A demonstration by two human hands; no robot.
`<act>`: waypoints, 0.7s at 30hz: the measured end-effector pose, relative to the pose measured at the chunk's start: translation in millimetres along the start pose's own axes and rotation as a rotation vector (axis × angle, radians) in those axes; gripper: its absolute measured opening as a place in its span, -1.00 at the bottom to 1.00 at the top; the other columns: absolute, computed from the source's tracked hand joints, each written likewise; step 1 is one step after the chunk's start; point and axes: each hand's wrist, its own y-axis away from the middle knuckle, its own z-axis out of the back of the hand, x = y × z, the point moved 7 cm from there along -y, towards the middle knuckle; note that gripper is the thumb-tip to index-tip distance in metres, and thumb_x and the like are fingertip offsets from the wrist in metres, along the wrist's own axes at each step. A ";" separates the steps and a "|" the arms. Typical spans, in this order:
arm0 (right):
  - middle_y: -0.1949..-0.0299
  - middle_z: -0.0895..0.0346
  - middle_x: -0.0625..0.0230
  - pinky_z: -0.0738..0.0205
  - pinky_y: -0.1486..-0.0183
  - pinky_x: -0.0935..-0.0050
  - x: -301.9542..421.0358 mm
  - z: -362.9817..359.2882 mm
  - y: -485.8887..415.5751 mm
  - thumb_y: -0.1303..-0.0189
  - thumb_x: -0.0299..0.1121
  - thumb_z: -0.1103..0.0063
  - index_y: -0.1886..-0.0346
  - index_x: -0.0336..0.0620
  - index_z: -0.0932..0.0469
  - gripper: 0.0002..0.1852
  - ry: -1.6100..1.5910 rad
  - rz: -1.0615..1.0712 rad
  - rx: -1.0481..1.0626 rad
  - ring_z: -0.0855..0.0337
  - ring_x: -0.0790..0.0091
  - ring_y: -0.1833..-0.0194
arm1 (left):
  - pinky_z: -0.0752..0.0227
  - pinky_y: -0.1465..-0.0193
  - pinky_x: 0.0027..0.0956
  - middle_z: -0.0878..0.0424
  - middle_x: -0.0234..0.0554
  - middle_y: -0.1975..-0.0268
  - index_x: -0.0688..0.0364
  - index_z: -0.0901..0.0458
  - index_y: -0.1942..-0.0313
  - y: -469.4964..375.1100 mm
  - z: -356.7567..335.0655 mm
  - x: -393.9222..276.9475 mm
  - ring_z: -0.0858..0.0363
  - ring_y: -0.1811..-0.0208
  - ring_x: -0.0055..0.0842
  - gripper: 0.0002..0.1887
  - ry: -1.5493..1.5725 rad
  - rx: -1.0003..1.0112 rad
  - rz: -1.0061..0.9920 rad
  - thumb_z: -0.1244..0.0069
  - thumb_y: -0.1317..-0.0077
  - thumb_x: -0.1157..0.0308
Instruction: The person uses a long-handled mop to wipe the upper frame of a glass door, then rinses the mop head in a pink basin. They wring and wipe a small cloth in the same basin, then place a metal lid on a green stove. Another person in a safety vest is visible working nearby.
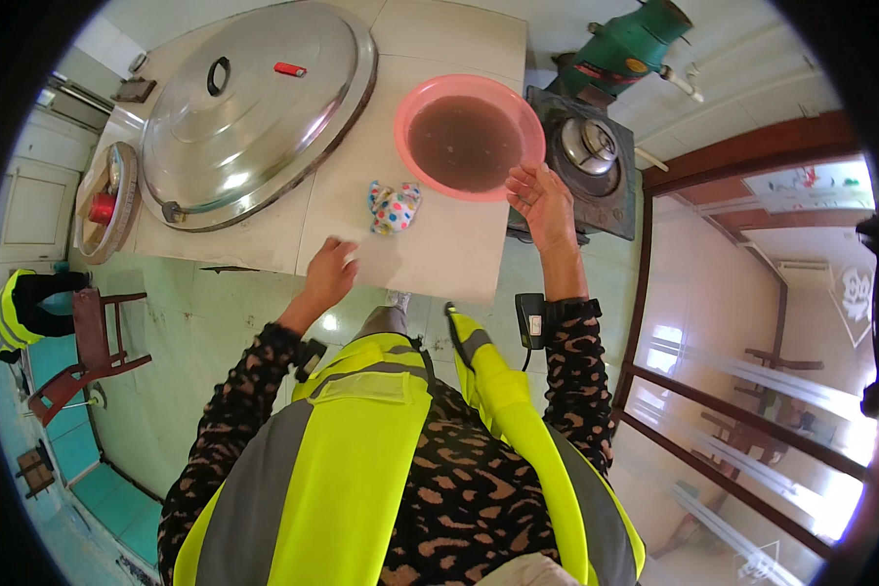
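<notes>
A pink plastic basin holding murky brownish water stands on the tiled counter. My right hand is at its near right rim, palm partly up and fingers loosely bent; whether the fingertips touch the rim I cannot tell. A crumpled white cloth with coloured dots lies on the counter in front of the basin. To the left of the cloth, my left hand hovers by the counter's front edge. Its fingers are half curled, slightly blurred, with nothing seen in them.
A large metal lid covers the counter's left part, with a red lighter on it. Right of the basin is a stove with a metal kettle-like top. A wooden chair and another person are at far left.
</notes>
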 end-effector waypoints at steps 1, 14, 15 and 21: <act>0.12 -0.60 0.21 -0.55 0.12 0.36 -4.4 -6.1 -15.9 -0.38 -0.14 0.00 -0.01 -0.25 -0.48 -0.64 -0.045 -0.023 0.001 -0.64 0.32 0.13 | -0.46 0.14 -0.12 -0.48 0.01 0.04 0.16 -0.52 -0.01 -24.6 1.0 -10.7 -0.53 0.10 -0.09 -0.59 -0.002 -0.072 -0.068 -0.09 -0.10 0.42; 0.22 -0.55 0.24 -0.42 0.26 0.41 -25.7 -32.8 -115.1 -0.40 -0.20 0.08 0.13 -0.27 -0.51 -0.70 -0.530 -0.150 -0.165 -0.52 0.40 0.29 | -0.47 0.04 -0.38 -0.61 -0.25 0.15 0.24 -0.53 -0.01 -116.9 -32.2 16.6 -0.58 0.10 -0.47 -0.61 0.553 0.240 0.222 -0.13 -0.14 0.48; 0.23 -0.54 0.25 -0.41 0.26 0.41 -22.2 -39.5 -119.2 -0.40 -0.20 0.08 0.15 -0.26 -0.51 -0.70 -0.575 -0.150 -0.135 -0.51 0.41 0.30 | -0.47 0.06 -0.45 -0.64 -0.30 0.19 0.26 -0.54 0.00 -112.1 -23.3 21.8 -0.59 0.13 -0.56 -0.64 0.811 0.259 0.467 -0.13 -0.17 0.47; 0.29 -0.51 0.31 -0.38 0.31 0.45 -10.3 -124.9 -133.0 -0.38 -0.09 0.06 0.21 -0.22 -0.49 -0.66 -1.027 -0.258 0.168 -0.46 0.42 0.34 | -0.43 0.09 -0.55 -0.63 -0.39 0.20 0.29 -0.54 0.01 -165.8 42.3 -67.0 -0.54 0.19 -0.71 -0.68 0.866 0.355 0.210 -0.11 -0.24 0.43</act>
